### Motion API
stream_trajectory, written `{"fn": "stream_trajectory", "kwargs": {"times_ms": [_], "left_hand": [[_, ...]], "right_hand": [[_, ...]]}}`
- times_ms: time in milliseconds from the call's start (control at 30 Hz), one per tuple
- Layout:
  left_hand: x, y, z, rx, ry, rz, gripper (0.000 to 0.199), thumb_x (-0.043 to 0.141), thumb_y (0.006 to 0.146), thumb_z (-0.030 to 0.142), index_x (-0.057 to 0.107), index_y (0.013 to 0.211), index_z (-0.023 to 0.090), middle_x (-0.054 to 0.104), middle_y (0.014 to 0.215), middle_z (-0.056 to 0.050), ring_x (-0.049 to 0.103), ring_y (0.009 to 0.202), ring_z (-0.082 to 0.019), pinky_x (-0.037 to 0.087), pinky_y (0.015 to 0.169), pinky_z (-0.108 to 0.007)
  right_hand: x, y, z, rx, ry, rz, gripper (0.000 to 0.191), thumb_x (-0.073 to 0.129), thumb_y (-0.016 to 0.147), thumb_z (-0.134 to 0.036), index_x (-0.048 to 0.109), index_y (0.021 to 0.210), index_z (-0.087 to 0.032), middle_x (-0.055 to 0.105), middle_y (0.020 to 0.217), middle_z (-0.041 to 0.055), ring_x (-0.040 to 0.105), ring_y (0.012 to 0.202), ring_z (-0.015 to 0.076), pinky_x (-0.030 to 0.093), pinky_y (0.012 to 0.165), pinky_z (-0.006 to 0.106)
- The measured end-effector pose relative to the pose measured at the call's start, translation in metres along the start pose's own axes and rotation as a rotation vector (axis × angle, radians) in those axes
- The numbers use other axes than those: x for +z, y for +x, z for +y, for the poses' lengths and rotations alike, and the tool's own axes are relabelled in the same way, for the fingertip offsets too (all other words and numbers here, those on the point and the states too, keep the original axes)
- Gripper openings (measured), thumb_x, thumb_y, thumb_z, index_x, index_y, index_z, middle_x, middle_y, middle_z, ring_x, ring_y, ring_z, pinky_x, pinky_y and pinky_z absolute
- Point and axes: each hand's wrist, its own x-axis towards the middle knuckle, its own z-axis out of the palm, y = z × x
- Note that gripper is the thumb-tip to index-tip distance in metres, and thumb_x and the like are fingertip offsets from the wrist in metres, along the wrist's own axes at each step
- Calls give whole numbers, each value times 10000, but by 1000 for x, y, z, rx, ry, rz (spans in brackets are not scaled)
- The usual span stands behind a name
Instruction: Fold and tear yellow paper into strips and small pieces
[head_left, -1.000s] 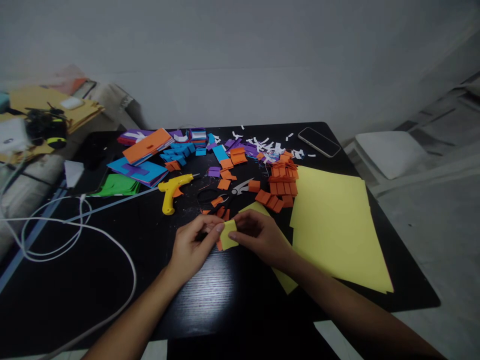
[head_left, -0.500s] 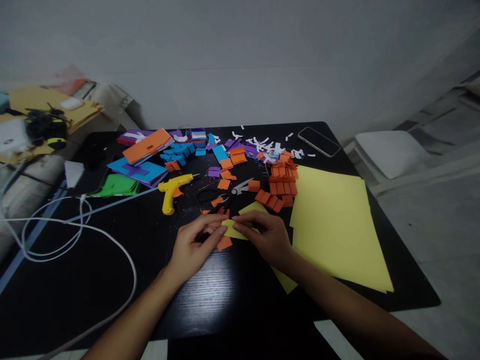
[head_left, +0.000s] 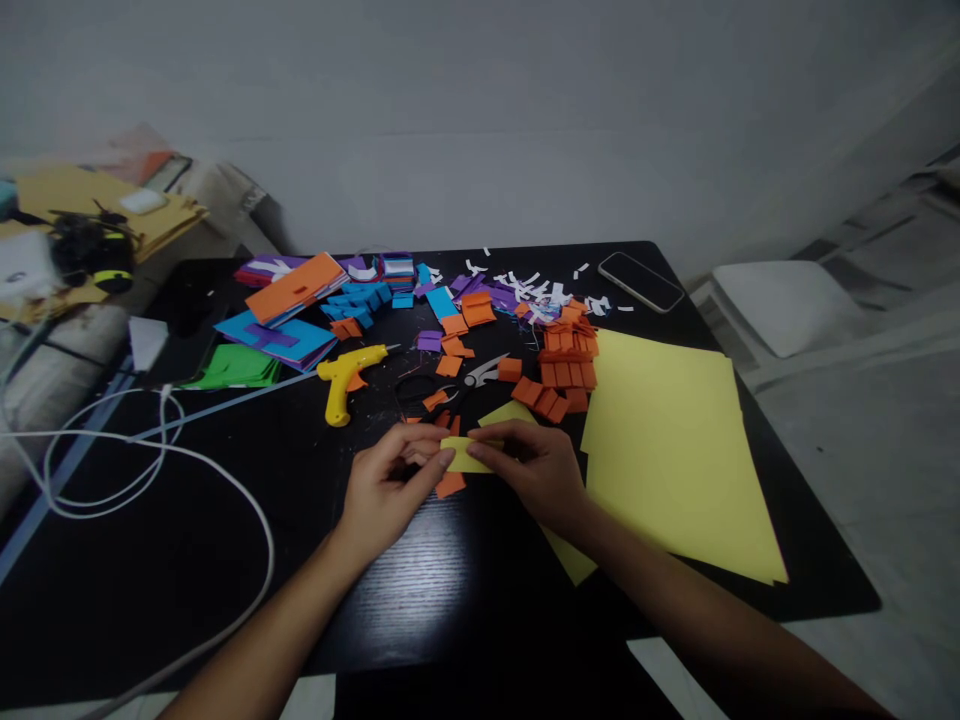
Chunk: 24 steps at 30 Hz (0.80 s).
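Observation:
Between my two hands is a small yellow paper strip (head_left: 460, 456), held above the black table. My left hand (head_left: 391, 487) pinches its left end between thumb and fingers. My right hand (head_left: 534, 474) grips the other end the same way, covering part of it. Below the strip an orange paper piece (head_left: 451, 486) lies on the table. A longer yellow paper strip (head_left: 571, 560) runs partly under my right hand and wrist. Just beyond my fingers lie scissors (head_left: 480, 374) with dark handles, among small orange paper pieces.
A yellow glue gun (head_left: 343, 380) lies left of the scissors. Large yellow sheets (head_left: 675, 450) cover the right side. Folded orange papers (head_left: 568, 360), white scraps (head_left: 536, 290) and a phone (head_left: 641, 281) are farther back. A white cable (head_left: 225, 470) loops across the left; green papers (head_left: 236, 367) sit nearby.
The yellow strip has tilted slightly, showing more of its flat face between my fingers. Both hands keep their pinch and have barely moved.

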Motion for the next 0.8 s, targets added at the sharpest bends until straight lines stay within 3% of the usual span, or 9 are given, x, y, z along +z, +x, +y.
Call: {"fn": "stream_trajectory", "kwargs": {"times_ms": [367, 567, 800], "left_hand": [[-2, 0, -2, -121, -43, -38, 243, 741, 907, 321, 713, 1106, 186, 733, 728, 6, 693, 623, -133, 568, 613, -228], [-4, 2, -5, -209, -51, -84, 169, 724, 910, 349, 739, 908, 181, 713, 629, 4, 676, 559, -141, 542, 558, -226], [-5, 1, -7, -180, -32, -76, 136, 720, 913, 314, 751, 897, 183, 714, 622, 11, 670, 547, -129, 531, 550, -212]], "right_hand": [[0, 0, 0, 3, 8, 2, 106, 829, 835, -344, 825, 880, -247, 786, 795, 25, 678, 650, 163, 533, 595, 279], [0, 0, 1, -18, 10, 8, 83, 830, 838, -324, 824, 879, -252, 804, 835, 32, 698, 666, 172, 543, 619, 293], [1, -1, 1, -16, 39, -6, 82, 826, 842, -324, 819, 875, -249, 811, 850, 34, 738, 714, 184, 578, 659, 300]]}}
